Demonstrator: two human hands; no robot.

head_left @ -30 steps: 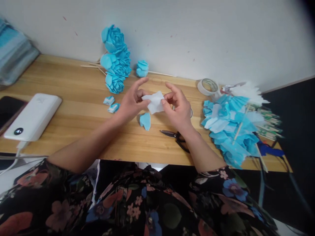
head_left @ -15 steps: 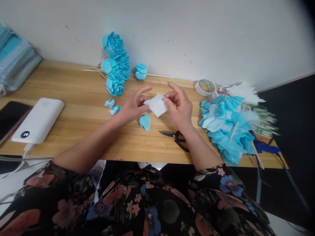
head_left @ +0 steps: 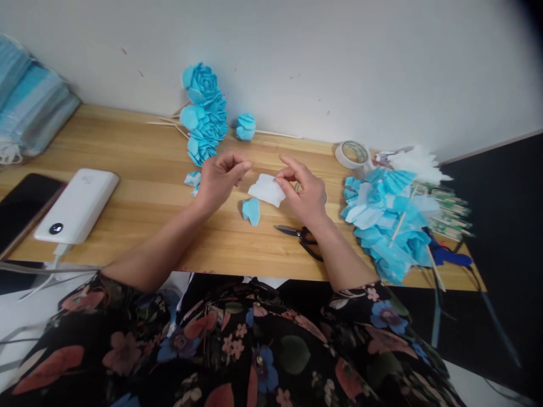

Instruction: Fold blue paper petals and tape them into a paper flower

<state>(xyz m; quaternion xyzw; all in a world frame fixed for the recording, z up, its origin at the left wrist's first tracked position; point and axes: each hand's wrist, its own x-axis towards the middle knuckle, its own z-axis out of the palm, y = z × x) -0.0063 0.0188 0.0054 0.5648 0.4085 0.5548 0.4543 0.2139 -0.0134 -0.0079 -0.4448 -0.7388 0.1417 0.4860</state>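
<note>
My right hand (head_left: 306, 195) pinches a small white piece of paper (head_left: 266, 189) at its right edge, just above the wooden table (head_left: 127, 158). A short way left of the paper is my left hand (head_left: 219, 180), fingers curled in, thumb against the forefinger, with nothing visible in it. A small blue folded paper piece (head_left: 251, 210) lies on the table below the white one. Black scissors (head_left: 302, 236) lie under my right wrist.
Blue paper flowers on sticks (head_left: 204, 116) and a single bud (head_left: 246, 126) lie by the wall. Blue scraps (head_left: 192, 179) sit left of my left hand. A tape roll (head_left: 352, 153) and a heap of blue and white paper (head_left: 388, 217) are right; a power bank (head_left: 78, 203), phone (head_left: 21, 203) and stacked masks (head_left: 29, 107) are left.
My left hand has let go of the white paper and drawn left with its fingers curled. My right hand has lowered the paper toward the table.
</note>
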